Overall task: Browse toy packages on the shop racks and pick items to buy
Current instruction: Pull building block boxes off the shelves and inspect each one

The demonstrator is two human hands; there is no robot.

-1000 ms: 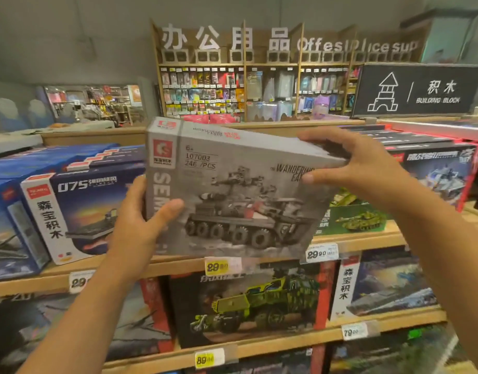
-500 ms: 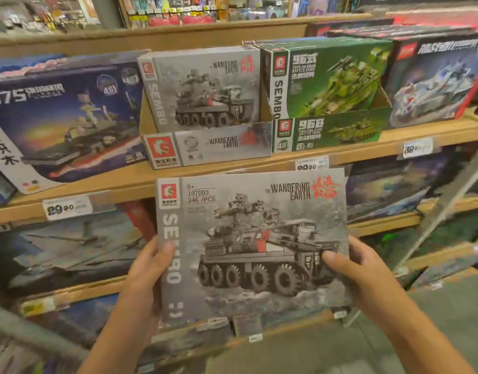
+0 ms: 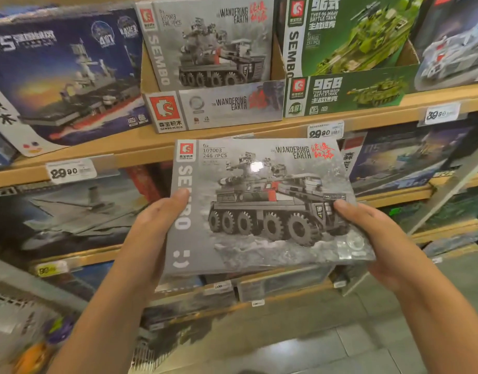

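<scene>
Box (image 3: 262, 206) between left grip (image 3: 151, 233) and right grip (image 3: 378, 238)

Both forearms are bare all the way from the lower edge of the view up to the fingers, with no sleeve or cuff showing. The left hand (image 3: 148, 233) wears nothing: behind its fingers the wrist carries no watch or band, and no ring shows on the thumb. The right hand (image 3: 386, 238) is just as plain, ungloved, with bare knuckles and a bare wrist behind them. The nails that show are short and unpainted.
</scene>
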